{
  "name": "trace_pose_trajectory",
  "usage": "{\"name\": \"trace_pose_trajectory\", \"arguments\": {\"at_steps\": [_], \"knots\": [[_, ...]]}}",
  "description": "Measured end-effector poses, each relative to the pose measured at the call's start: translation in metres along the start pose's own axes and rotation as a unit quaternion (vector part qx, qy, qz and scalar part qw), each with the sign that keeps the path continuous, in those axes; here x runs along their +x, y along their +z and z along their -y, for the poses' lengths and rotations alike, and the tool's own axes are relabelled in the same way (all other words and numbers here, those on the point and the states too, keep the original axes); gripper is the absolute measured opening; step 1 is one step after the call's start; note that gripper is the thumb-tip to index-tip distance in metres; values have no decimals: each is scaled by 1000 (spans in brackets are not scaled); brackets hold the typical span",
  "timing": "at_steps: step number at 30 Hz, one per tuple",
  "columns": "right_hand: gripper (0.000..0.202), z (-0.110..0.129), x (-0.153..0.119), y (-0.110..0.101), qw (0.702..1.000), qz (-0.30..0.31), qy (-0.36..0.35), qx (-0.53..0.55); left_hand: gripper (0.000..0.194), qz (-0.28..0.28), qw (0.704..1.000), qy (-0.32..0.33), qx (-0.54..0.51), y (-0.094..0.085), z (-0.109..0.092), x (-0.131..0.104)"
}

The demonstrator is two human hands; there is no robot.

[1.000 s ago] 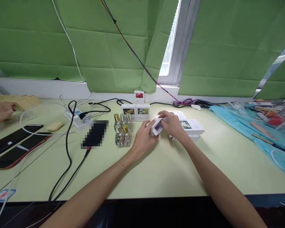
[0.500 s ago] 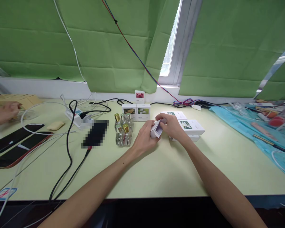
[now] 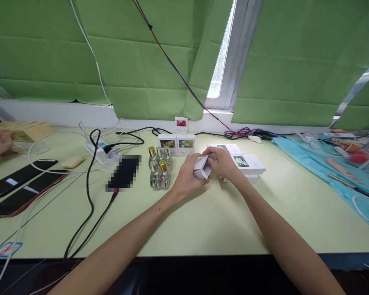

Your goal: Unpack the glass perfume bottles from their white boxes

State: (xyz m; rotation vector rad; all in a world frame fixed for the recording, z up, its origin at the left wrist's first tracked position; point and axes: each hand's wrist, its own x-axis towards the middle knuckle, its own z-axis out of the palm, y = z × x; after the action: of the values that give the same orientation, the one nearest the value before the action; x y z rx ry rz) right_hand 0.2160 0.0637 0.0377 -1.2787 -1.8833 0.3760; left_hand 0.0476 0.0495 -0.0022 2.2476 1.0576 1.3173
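Note:
A small white carton [image 3: 199,169] with its end flaps open is held between my two hands above the table. My left hand [image 3: 187,175] wraps round its left side. At its open end, my right hand [image 3: 223,162] grips the edge with thumb and fingers; what lies inside the carton is hidden. Several white boxes with flower pictures [image 3: 247,164] lie stacked just right of my right hand. Small glass bottles with gold and silvery caps [image 3: 160,172] stand grouped to the left. Behind them, two white boxes with flower pictures [image 3: 176,145] stand upright side by side.
Phones [image 3: 27,188] and a pixelated dark device [image 3: 124,172] lie on the left among cables, near a power strip [image 3: 95,151]. Another person's hand [image 3: 0,143] is by yellow boxes [image 3: 37,130]. Blue sheeting [image 3: 313,162] with clutter covers the right side.
My hands stay almost in place, with the carton turned slightly and its flap a little more visible. The other person's hand at the far left has shifted left.

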Motion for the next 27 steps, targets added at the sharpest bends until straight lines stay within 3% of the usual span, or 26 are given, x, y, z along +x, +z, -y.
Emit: {"name": "trace_pose_trajectory", "arguments": {"at_steps": [6,14,22,27], "knots": [[37,-1,-1,0,1000,8,-12,-8,66,-5,1000,10,5,0,3,1],[38,0,-1,1,1000,20,-9,-19,67,-4,1000,11,5,0,4,1],[37,3,-2,1,1000,23,2,-21,65,46,999,3,-4,-3,0,0],[35,4,-2,2,1000,22,4,-13,64,46,999,4,-4,-3,1,0]]}}
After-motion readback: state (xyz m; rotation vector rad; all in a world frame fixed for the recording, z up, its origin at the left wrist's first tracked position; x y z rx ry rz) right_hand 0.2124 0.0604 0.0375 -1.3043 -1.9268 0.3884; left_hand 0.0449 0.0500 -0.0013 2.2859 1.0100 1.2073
